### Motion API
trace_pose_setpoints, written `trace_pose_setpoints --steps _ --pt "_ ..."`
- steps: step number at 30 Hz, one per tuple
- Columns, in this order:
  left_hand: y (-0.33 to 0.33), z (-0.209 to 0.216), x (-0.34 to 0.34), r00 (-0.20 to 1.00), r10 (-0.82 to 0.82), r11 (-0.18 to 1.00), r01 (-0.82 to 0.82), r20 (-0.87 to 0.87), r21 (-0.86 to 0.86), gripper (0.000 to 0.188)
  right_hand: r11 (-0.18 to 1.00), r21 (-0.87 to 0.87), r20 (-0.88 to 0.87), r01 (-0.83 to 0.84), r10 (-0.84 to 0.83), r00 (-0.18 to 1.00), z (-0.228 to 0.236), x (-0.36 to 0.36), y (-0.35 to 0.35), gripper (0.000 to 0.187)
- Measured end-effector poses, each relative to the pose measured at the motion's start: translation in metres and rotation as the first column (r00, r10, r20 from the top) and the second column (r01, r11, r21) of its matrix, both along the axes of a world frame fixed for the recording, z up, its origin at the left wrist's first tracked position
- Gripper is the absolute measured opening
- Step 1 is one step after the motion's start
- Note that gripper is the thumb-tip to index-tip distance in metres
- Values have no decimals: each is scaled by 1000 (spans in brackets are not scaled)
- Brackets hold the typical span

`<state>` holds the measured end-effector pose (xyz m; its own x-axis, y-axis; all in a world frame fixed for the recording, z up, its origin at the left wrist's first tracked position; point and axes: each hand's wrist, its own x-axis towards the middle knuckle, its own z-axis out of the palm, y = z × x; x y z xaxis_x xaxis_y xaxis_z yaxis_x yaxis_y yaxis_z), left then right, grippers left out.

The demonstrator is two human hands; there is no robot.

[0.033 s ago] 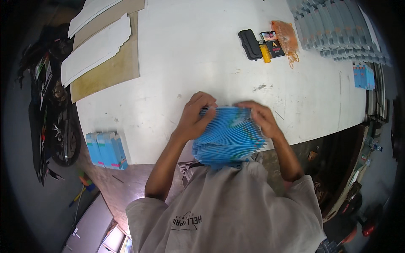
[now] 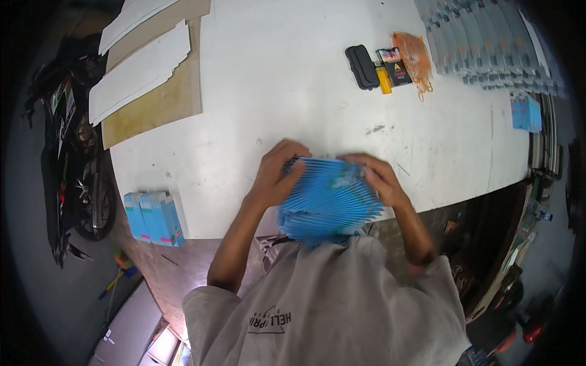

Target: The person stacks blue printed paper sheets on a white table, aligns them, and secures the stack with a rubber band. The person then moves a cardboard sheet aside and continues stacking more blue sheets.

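Observation:
A fanned stack of blue flat card pieces, seemingly folded cartons (image 2: 332, 198), lies at the table's near edge, close against my body. At the stack's far left corner, my left hand (image 2: 278, 174) grips it with the thumb on top and the fingers curled over the far edge. My right hand (image 2: 379, 177) closes on the far right corner, fingers bent along the side. The layers spread like steps toward me, and their near end meets my shirt. Motion blurs some of the stack, and fingertips are partly hidden.
The white table (image 2: 293, 104) holds card sheets (image 2: 140, 79) at far left and blue cartons (image 2: 154, 218) at near left. A black case (image 2: 362, 67), yellow lighter (image 2: 383, 79), small black pack (image 2: 398, 72) and orange plastic bag (image 2: 414, 61) lie far right, near rows of grey-blue pieces (image 2: 482, 39).
Both hands and the far edge of the blue stack have shifted slightly toward me. My grip on its two far corners continues.

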<state>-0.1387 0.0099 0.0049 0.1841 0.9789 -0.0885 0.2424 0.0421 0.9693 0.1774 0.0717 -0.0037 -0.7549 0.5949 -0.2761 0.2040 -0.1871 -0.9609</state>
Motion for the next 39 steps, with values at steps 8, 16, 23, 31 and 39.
trace_pose_setpoints --steps 8,16,23,31,39 --pt "-35 -18 15 971 183 972 -202 154 119 96 966 77 -102 247 -238 966 2 -32 -22 116" --pt "-69 -21 -19 980 -153 985 161 123 -57 117 993 -65 -46 99 -103 994 5 3 -38 138" --pt "-88 -10 35 997 78 987 -78 2 143 123 873 132 -235 470 -433 870 0 -34 -83 131" --pt "-62 -9 43 990 142 981 -141 3 131 116 846 81 -286 528 -487 825 -7 -43 -60 137" --pt "-42 -25 45 973 176 974 -151 -147 168 105 830 223 -158 511 -487 859 -10 -40 -41 112"
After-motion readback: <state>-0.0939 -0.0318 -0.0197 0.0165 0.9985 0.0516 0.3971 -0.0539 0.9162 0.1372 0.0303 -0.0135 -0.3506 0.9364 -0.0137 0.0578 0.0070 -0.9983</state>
